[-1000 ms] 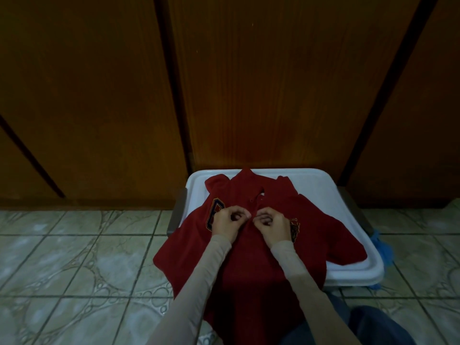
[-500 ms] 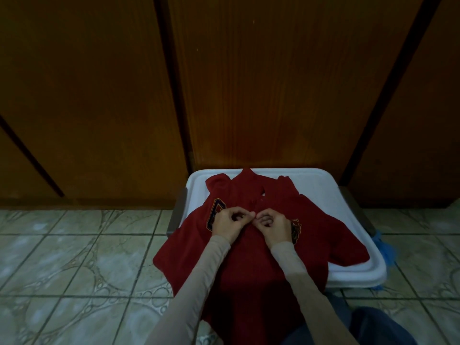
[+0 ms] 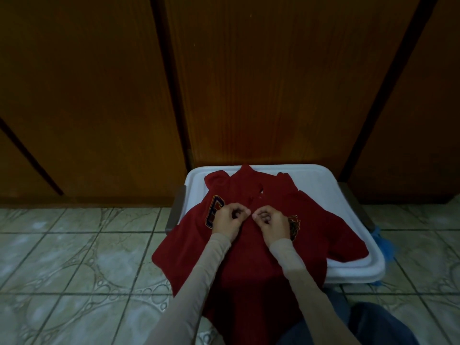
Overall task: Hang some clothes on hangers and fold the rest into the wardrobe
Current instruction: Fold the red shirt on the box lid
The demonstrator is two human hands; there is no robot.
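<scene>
Hands parted slightly on red shirt [image 3: 249, 257]

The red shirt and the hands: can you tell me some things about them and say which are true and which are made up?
1. The red shirt lies spread over a white tray. True.
2. The left hand is holding a hanger. False: no hanger shows; its fingers pinch the shirt's front.
3. Both hands meet at the middle of the shirt, the right hand beside the left. True.
4. The wooden doors behind the tray stand wide open. False: they look closed.
5. The shirt is already folded into a small square. False: it lies open, sleeves out, and its lower part hangs off the tray towards the person.
</scene>
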